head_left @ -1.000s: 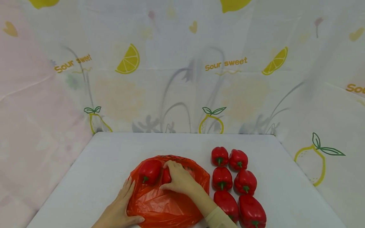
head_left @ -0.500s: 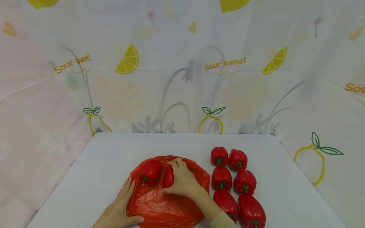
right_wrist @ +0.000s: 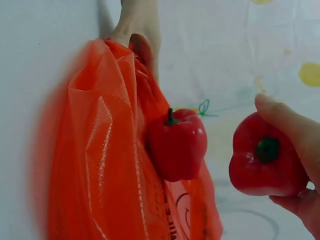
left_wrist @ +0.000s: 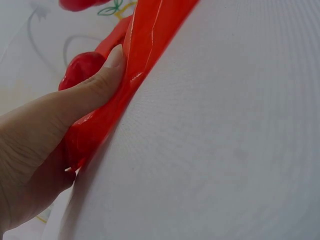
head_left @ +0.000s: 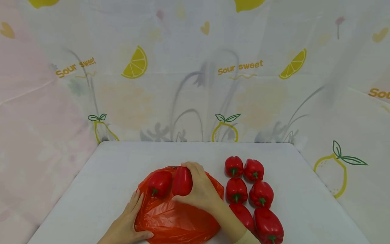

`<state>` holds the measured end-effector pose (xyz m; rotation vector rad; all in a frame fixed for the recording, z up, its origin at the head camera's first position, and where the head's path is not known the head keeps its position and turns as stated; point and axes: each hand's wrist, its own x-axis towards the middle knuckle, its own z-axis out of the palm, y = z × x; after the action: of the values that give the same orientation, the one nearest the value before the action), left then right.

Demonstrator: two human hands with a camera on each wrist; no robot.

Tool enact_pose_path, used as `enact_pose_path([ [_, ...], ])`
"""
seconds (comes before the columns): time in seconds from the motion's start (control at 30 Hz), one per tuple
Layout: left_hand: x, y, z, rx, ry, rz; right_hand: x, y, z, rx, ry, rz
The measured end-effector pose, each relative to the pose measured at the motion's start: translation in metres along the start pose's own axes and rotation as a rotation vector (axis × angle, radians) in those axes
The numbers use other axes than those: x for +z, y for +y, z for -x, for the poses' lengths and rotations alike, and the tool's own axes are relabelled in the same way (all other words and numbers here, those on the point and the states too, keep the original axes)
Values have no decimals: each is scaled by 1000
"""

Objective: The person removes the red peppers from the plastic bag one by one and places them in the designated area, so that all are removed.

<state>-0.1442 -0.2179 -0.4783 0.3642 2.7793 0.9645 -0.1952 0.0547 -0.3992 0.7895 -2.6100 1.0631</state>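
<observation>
Red plastic bell pepper [head_left: 182, 181] gripped in my right hand [head_left: 202, 191], over the crumpled orange plastic bag [head_left: 173, 217] near-centre on the white table [head_left: 122, 159]. My left hand [head_left: 125, 225] presses flat on the bag's left edge. Second red pepper [head_left: 159, 184] lies on the bag. Six loose red peppers [head_left: 253, 193] sit right, nearest ones cut off. Backdrop cloth [head_left: 195, 67] reads "Sour sweet".

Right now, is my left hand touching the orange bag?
Touching. The left wrist view shows the left hand with its thumb pressed on the orange bag, against the table.
</observation>
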Motion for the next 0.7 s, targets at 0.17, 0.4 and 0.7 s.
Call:
enact_pose_path([
  [0.17,0,-1,0,11,5,-5,-5,-1,1,-42,46,-25],
  [0.4,1,0,0,-14,3,3,-12,0,3,-142,108,-101],
  [0.7,1,0,0,-14,8,-12,-26,0,6,-192,120,-171],
])
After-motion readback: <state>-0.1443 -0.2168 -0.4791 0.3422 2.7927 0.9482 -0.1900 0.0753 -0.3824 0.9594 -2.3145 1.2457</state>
